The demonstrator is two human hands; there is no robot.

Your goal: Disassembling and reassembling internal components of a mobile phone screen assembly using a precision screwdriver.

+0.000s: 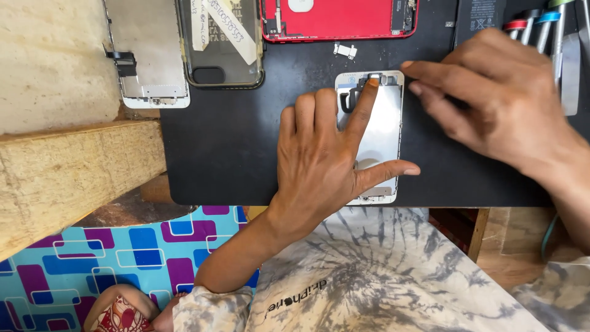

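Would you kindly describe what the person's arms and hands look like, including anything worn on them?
Both hands, the left hand and the right hand, are bare: no gloves, rings or watch visible. Forearms are uncovered. Loose grey-and-white tie-dye sleeves end near the elbows, matching the shirt. Fingers have short nails.

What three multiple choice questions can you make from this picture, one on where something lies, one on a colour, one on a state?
1. Where does the small loose metal bracket lie?
A. On the wooden beam
B. On the black mat, between the red phone housing and the screen panel
C. On the patterned cloth

2. What colour is the open phone housing at the top?
A. Red
B. Green
C. White

3. What is the left hand doing?
A. Lifted clear
B. Gripping a screwdriver
C. Pressing on the screen panel

Answers: B, it sits on the black mat just below the housing; A, its frame is red; C, the forefinger presses the panel's top edge.
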